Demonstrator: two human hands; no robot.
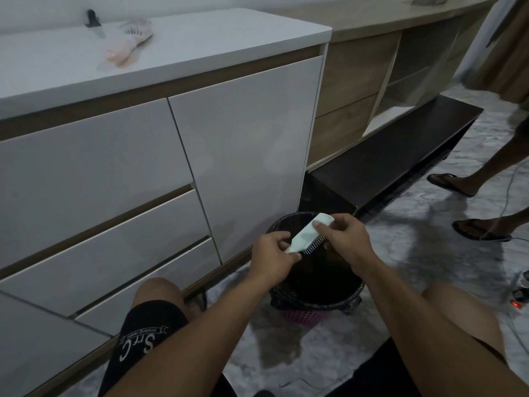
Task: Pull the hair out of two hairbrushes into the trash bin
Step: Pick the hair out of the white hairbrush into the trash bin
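- Over the open mouth of the trash bin (316, 293), low on the floor beside the white cabinet (246, 144): a pale hairbrush (307, 235) held between both hands.
- Left hand (272, 260) pinches the handle end, fingers closed round it; probably the anchor grip that keeps the brush steady.
- Right hand (343, 242) grips the head end, thumb on the smooth back, fingers curled under toward the bristles. Whether they hold hair, cannot tell; that side is in shadow.
- Held above the bin presumably so loosened hair drops straight into the black liner.
- Brush long axis runs on a slant, handle low and left, head up and right, toward the cabinet. Back faces up; bristles point down and toward the person, into the bin.
- Second brush (128, 43), pinkish, lies on the cabinet top (200, 44), well apart from the hands. Judged not yet in work.
- Another person's sandalled feet (469, 207) stand to the right, clear of the bin.
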